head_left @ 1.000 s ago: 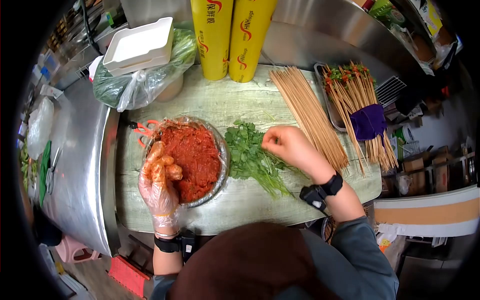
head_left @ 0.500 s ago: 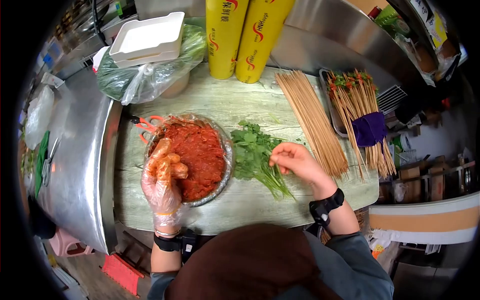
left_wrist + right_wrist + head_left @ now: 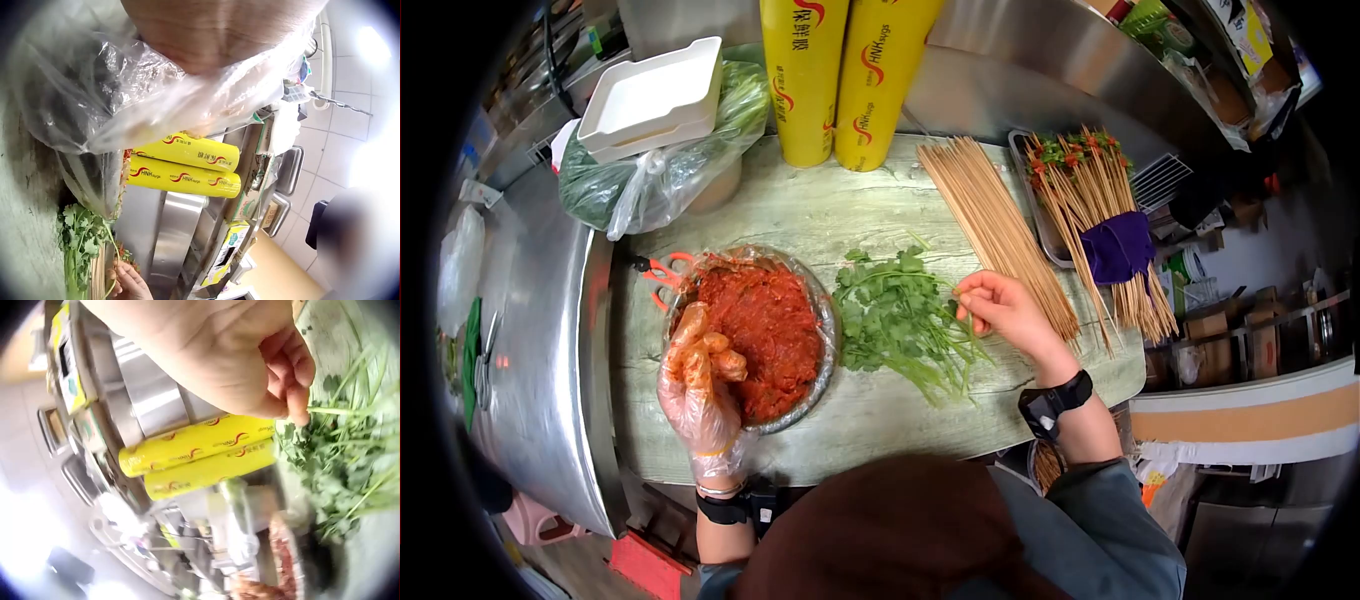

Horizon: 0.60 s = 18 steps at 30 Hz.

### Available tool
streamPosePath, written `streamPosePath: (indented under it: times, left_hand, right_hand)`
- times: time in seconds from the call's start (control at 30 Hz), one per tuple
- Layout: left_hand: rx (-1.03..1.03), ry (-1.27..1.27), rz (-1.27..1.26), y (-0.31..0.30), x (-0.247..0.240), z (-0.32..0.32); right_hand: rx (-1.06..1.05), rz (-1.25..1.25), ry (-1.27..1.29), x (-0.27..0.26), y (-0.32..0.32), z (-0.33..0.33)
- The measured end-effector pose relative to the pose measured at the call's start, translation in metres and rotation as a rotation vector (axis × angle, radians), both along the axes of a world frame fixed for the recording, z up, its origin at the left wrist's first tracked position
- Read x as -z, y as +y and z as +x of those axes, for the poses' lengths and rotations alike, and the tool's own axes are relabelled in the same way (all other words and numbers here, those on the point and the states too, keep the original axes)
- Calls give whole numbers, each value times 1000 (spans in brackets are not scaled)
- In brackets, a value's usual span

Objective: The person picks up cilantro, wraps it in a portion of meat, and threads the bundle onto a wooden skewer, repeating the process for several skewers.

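My right hand (image 3: pixel 1003 308) pinches a thin stem of cilantro between thumb and fingertips, just right of the cilantro pile (image 3: pixel 890 300) on the table. In the right wrist view the pinched stem (image 3: pixel 331 411) runs from the fingertips over the leaves. My left hand (image 3: pixel 702 385), in a clear plastic glove smeared with red, rests at the left front of a round bowl lined with plastic film (image 3: pixel 828 362). Red minced meat mixture (image 3: pixel 760 325) fills the bowl. The left fingers are loosely bent over its edge and hold nothing.
Long bamboo skewers (image 3: pixel 1000 235) lie right of the cilantro. Beyond is a tray with loaded skewers wrapped in purple cloth (image 3: pixel 1116 248). Two yellow film rolls (image 3: pixel 870 85) stand at the back. Orange-handled scissors (image 3: pixel 662 275) lie left of the bowl; a white container (image 3: pixel 650 95) tops bagged greens.
My right hand has moved right, away from the cilantro leaves, and now has a stem between its fingertips. The left hand stays at the bowl. The head view has shifted slightly.
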<state>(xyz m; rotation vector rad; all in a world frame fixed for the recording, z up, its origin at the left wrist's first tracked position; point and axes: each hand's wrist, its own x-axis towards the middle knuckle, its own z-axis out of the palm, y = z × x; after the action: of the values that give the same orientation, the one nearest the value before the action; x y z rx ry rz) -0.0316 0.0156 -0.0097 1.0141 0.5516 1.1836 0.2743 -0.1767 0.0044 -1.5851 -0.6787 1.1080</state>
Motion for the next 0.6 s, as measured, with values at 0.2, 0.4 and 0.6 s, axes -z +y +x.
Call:
streamPosePath:
  times: [0.2,0.4,0.6]
  left_hand:
    - [16,3,5,0,-3,0]
    - [-3,20,-15,-1,-2,0]
    - [-16,26,-48,-3,-6,1]
  right_hand:
    - [-157,-77,-135,1,7,-1]
    - [-103,-82,-282,-15,11,0]
    - [-101,-40,-413,-13,15,10]
